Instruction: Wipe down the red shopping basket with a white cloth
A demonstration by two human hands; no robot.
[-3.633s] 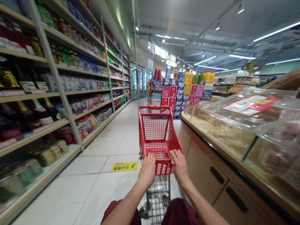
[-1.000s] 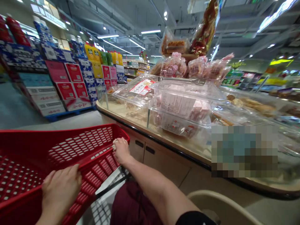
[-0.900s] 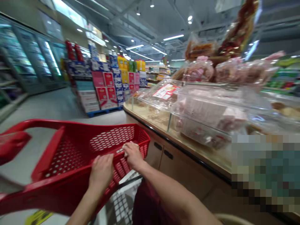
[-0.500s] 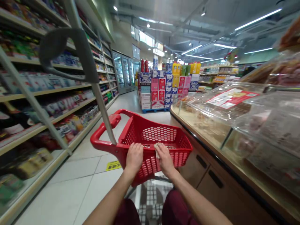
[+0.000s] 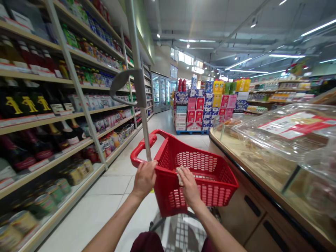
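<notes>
A red plastic shopping cart point(image 5: 168, 175) stands side-on in front of me, with a perforated basket and a red handle point(image 5: 138, 154) at its left end. My left hand point(image 5: 144, 178) is closed over the near rim, close to where the handle joins the basket. Further right on the same rim, my right hand point(image 5: 190, 185) presses a pale, crumpled cloth point(image 5: 180, 175) against the red plastic. Its fingers wrap over the cloth and hide part of it. From the handle end rises a metal pole point(image 5: 146, 129) with a grey loop-shaped holder point(image 5: 128, 87).
Shelves of bottles and cans point(image 5: 60, 115) line the left side. A glass-edged display counter point(image 5: 233, 150) with clear food containers point(image 5: 291, 126) is close on the right, beside the basket's end. Stacked drink cartons point(image 5: 194, 113) stand on a blue pallet ahead.
The view has turned left, so the cart appears further right. My left hand has moved left along the rim towards the handle. My right hand stays on the rim with the cloth.
</notes>
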